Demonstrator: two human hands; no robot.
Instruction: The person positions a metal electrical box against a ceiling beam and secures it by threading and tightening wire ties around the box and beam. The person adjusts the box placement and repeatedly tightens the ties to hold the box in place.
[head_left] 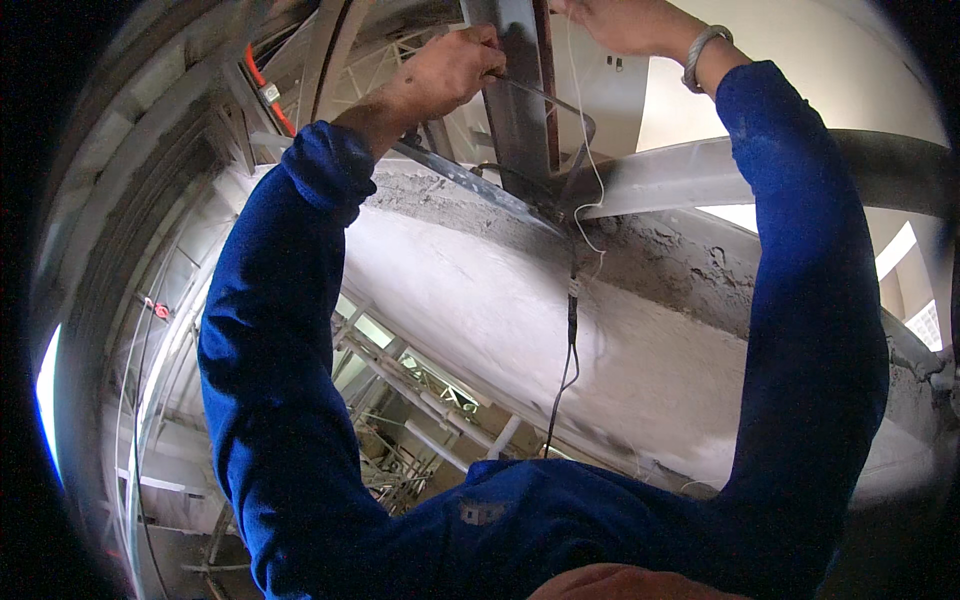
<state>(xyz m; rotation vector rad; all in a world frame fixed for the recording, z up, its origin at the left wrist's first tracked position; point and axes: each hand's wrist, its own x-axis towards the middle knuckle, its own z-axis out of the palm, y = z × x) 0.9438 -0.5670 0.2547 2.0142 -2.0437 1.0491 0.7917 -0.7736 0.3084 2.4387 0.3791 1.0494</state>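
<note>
My left hand (452, 76) is raised at the upper middle, its fingers curled closed beside an upright grey metal post (522, 110). A thin grey bent rod (548, 97) runs from the left fingertips past the post; what exactly the fingers grip is hidden. My right hand (630, 24) is at the top edge, right of the post, with its fingertips partly cut off. From those pinched fingers hangs a thin white string (590, 150), its loose lower end curling below the post. A dark cable (572, 325) hangs below the post's foot, looped lower down.
A rough plastered ledge (680, 255) slopes across the middle above a pale wall (480, 265). A grey flat bar (480, 188) slants below my left hand. A curved grey beam (690, 178) passes behind my right forearm. White pipes (435, 440) lie lower down.
</note>
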